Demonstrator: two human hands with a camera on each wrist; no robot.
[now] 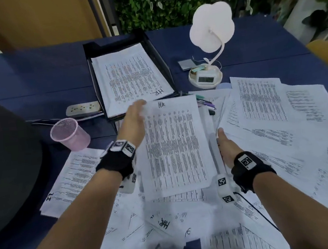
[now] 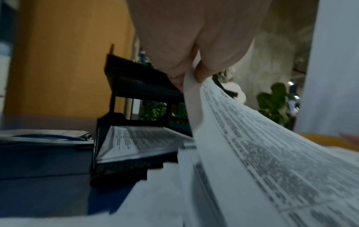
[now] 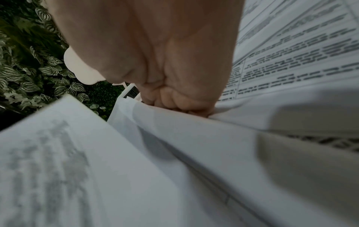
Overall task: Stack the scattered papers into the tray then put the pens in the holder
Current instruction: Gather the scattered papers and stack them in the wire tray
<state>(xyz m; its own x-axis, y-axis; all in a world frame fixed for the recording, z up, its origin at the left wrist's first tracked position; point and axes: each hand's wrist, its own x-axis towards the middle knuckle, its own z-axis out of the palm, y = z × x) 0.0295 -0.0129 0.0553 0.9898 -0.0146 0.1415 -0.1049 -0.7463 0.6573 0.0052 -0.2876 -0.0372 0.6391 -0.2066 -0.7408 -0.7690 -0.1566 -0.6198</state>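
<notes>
You have the light, floppy sheaf of printed sheets (image 1: 176,145) pinched at opposite edges, left hand (image 1: 133,121) far corner, right hand (image 1: 225,146) near side, held above the tabletop (image 1: 36,76) just short of the black tray (image 1: 153,45); likely to sag and fan, so keep both edges gripped.

The table (image 1: 36,76) has the tray (image 1: 158,51) at about 12 o'clock, with a stack of papers (image 1: 129,77) lying in it. The power strip (image 1: 83,109) sits just left of the tray, and the holder (image 1: 68,133) is at 10 o'clock, in front of the strip. The lamp (image 1: 210,46) stands at 1 o'clock, right of the tray. The pens (image 1: 207,103) lie between tray and lamp — partly under sheets. Loose papers (image 1: 279,134) spread from 3 o'clock round to 7 o'clock, many lying on each other.
</notes>
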